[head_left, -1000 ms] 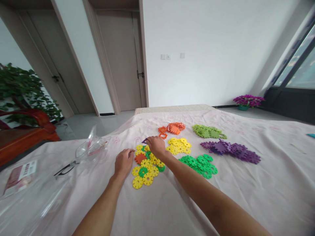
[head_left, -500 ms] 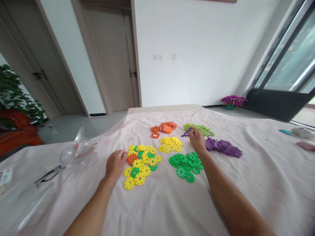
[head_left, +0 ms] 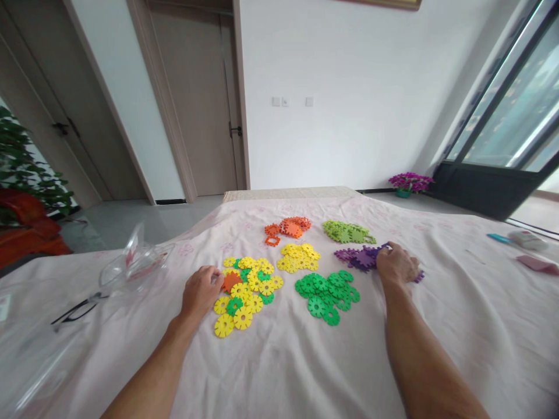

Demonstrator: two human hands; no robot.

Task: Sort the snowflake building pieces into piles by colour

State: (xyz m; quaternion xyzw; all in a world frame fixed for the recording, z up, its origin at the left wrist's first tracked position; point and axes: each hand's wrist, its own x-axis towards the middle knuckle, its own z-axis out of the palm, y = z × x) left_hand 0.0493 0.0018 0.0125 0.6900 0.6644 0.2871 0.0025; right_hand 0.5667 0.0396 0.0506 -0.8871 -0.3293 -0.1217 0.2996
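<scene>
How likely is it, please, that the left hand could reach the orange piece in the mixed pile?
Probably yes: the left hand is right beside the orange piece, which lies largely uncovered at the left side of the mixed pile.

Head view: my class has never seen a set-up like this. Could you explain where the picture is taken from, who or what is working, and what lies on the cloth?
There is no machine here. A person works bare-handed, and one camera worn on their head looks forward and down.

On the pale cloth lie flat plastic pieces, mostly grouped by colour: an orange pile, a light green pile, a yellow pile, a darker green pile and a purple pile. A mixed pile holds yellow, green and orange pieces.

The left hand is beside the mixed pile; no held piece can be seen. The right hand is over the purple pile, but its grip is partly hidden, so I cannot tell whether it holds a piece.
</scene>
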